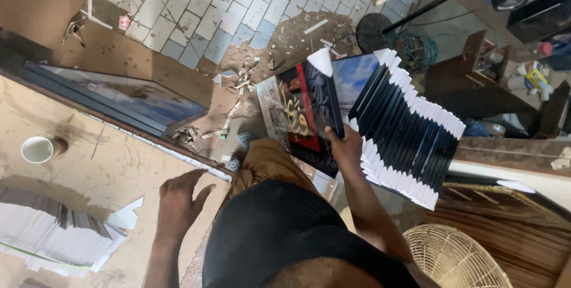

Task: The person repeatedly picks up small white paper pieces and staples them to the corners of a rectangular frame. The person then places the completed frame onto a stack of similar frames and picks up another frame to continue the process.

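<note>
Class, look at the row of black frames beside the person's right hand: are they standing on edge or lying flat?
On edge: the black frames lean in a row, white corner guards showing.

Left arm: bare, it reaches forward from the lower edge of the view, the forearm nearly straight.
Left hand [178, 202]: palm down, back toward the camera, fingers loosely spread and slightly curled, thumb set out to the right; it grips nothing.
Right arm: bare, bent at the elbow, the forearm runs up and to the left from beside the torso.
Right hand [345, 145]: raised ahead of the body, fingers curled closed in a grip, knuckles toward the camera, thumb side hidden.
Torso and legs: dark top, tan trousers, seen from above between the two arms.
</note>
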